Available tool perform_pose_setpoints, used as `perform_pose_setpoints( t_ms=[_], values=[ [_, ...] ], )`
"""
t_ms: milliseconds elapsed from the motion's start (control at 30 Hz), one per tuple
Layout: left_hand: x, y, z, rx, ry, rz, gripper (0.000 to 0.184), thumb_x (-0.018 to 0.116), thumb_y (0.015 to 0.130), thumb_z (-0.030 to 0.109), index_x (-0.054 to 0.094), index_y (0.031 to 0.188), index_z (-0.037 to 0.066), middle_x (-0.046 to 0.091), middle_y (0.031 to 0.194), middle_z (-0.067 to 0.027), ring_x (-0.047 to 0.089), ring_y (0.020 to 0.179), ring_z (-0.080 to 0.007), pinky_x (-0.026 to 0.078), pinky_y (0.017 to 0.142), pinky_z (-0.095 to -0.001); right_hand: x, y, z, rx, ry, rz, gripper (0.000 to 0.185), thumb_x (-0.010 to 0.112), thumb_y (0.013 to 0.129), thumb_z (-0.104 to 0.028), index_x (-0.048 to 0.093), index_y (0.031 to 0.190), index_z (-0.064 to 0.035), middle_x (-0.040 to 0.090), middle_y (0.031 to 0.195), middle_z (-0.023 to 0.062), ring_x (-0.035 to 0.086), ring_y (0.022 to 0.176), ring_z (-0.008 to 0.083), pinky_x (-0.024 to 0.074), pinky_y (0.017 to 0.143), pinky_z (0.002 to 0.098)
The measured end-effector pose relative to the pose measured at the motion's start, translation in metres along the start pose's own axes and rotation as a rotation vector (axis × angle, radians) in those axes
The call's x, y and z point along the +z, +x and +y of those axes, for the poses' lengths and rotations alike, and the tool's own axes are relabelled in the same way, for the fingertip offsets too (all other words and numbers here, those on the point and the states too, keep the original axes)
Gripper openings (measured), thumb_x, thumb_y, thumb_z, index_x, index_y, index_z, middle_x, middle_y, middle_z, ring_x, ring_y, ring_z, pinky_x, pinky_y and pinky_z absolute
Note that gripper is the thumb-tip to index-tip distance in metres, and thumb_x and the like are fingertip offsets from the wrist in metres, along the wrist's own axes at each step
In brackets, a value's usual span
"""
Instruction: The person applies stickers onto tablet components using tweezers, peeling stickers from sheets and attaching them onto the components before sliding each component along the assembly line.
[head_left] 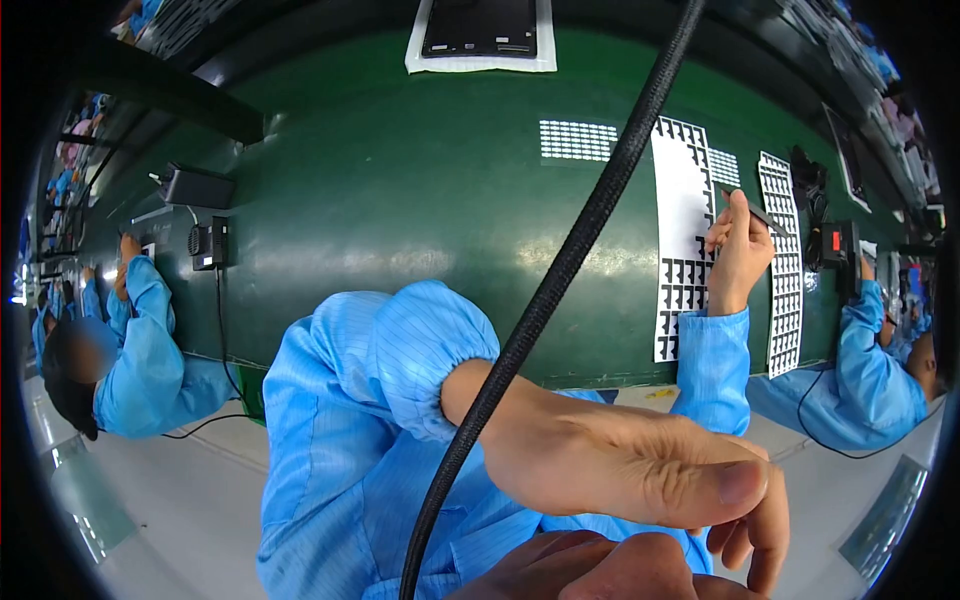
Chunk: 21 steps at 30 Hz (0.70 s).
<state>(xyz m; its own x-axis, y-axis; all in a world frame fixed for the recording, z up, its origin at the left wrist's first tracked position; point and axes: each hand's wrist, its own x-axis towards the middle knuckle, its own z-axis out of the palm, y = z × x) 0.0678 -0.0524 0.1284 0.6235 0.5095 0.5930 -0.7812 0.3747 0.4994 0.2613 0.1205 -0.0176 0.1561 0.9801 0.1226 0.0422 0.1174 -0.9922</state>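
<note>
My left hand point(620, 455) is large in the foreground, raised above the table's near edge. Its fingers are curled down beside the thumb, and whatever they may hold is hidden. Over the right part of the green table, my right hand point(741, 245) is closed on a thin dark tool point(765, 215), perhaps tweezers. Just left of that hand lies a white sheet point(682, 205) with black shapes along its edges and lower part. A similar strip point(783, 270) lies on the right. Small pale labels point(578, 140) sit in rows farther left.
A black braided cable point(560, 270) crosses the view diagonally. At the top, a black panel point(480, 28) rests on white padding. Black boxes with cords point(208, 243) stand at left, and a black device point(838, 245) at right. People in blue point(150, 340) sit on both sides.
</note>
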Motion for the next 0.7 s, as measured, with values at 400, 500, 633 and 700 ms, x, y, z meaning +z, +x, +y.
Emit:
perform_pose_setpoints(
  t_ms=[400,500,633,700],
  values=[
    [-0.006,0.002,0.001,-0.043,0.021,0.012,0.063,0.020,0.107,0.053,0.057,0.110,0.002,0.059,0.106,-0.0062,0.053,0.101,-0.0175,0.042,0.094,-0.0330,-0.002,0.001,-0.001,0.022,0.009,0.013,0.032,0.073,0.093,-0.026,0.070,0.088,0.0053,0.060,0.065,0.0040,0.052,0.046,0.0092,0.0366,0.040,0.0220],
    [-0.023,0.000,-0.007,-0.085,0.070,0.011,0.045,0.036,0.107,0.035,0.060,0.110,-0.003,0.060,0.111,-0.0118,0.057,0.102,-0.0223,0.044,0.094,-0.0348,-0.002,0.001,-0.001,0.038,0.027,0.007,0.031,0.073,0.092,-0.026,0.070,0.089,0.0051,0.060,0.066,0.0039,0.053,0.046,0.0091,0.0364,0.040,0.0222],
    [-0.061,-0.004,-0.018,-0.301,0.674,0.405,0.016,0.060,0.098,0.015,0.062,0.103,-0.001,0.066,0.093,-0.0079,0.063,0.089,-0.0136,0.051,0.081,-0.0297,-0.005,0.002,0.005,0.064,0.054,-0.014,0.033,0.074,0.092,-0.024,0.065,0.073,0.0008,0.060,0.061,0.0035,0.052,0.044,0.0088,0.0364,0.040,0.0230],
    [-0.101,-0.012,-0.032,-0.246,1.208,0.706,0.014,0.069,0.092,0.013,0.064,0.095,0.000,0.068,0.078,-0.0075,0.064,0.067,-0.0121,0.052,0.059,-0.0281,-0.004,-0.001,0.002,0.081,0.028,-0.099,0.028,0.074,0.091,-0.023,0.069,0.079,0.0016,0.060,0.060,0.0027,0.052,0.044,0.0077,0.0370,0.040,0.0227]
  ],
)
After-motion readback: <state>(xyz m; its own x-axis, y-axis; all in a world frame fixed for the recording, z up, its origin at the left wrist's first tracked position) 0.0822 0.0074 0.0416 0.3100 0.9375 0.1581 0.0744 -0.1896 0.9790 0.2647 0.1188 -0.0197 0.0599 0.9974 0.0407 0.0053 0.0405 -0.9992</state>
